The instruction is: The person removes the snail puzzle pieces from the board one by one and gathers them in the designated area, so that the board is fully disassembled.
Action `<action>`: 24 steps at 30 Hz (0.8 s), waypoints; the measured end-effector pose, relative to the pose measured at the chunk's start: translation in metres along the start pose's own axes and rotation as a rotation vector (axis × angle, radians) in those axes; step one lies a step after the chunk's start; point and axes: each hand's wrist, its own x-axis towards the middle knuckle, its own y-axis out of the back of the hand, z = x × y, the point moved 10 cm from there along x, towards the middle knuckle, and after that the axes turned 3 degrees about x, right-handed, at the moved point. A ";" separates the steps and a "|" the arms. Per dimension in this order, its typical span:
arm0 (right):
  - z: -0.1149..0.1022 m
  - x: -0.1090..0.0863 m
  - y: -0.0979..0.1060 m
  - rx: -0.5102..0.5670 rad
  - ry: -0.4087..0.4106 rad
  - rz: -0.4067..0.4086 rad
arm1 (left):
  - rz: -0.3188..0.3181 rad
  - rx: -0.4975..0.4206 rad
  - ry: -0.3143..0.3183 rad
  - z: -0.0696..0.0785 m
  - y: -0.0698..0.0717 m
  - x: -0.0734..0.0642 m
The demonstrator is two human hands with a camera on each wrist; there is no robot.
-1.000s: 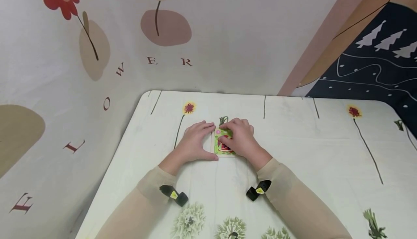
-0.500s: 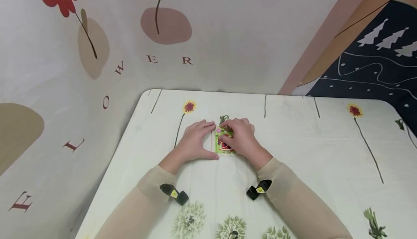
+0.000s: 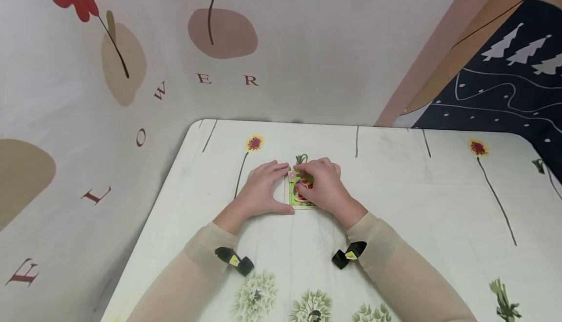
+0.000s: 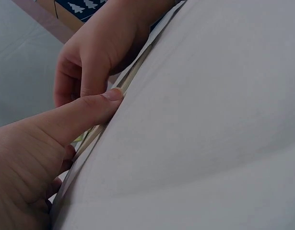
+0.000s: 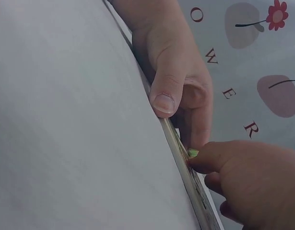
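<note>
A small flat wooden puzzle board with a pale rim lies on the table, showing green, a pink flower and a red shape. My left hand spans its left side, thumb on the near edge and fingertips by the far corner; in the left wrist view the thumb lies against the board's edge. Over the board's right part, my right hand has thumb and index curled toward each other. Between them the right wrist view shows the tip of a small green puzzle piece. The right hand hides the board's right side.
A white cloth with printed flowers covers the table. Behind it hangs a pale curtain with letters and shapes, and a dark panel with white trees is at the right. Each sleeve carries a black wrist camera.
My right fingertips have shifted slightly left over the board, covering a little more of the red shape. My left hand keeps its place at the board's edge.
</note>
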 end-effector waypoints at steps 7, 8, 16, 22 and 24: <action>-0.002 0.000 -0.001 0.034 0.038 0.000 | -0.006 0.004 0.003 -0.001 -0.001 0.000; -0.003 0.000 -0.001 0.029 0.042 -0.002 | -0.008 0.004 0.005 -0.001 -0.002 0.000; 0.004 -0.005 0.009 -0.028 0.067 0.004 | -0.001 0.015 -0.004 -0.001 -0.002 0.000; 0.015 -0.010 0.020 -0.011 0.085 -0.009 | -0.003 0.008 -0.002 0.001 -0.002 0.002; 0.018 -0.011 0.024 0.013 0.100 -0.017 | -0.007 0.009 0.003 0.002 -0.002 0.002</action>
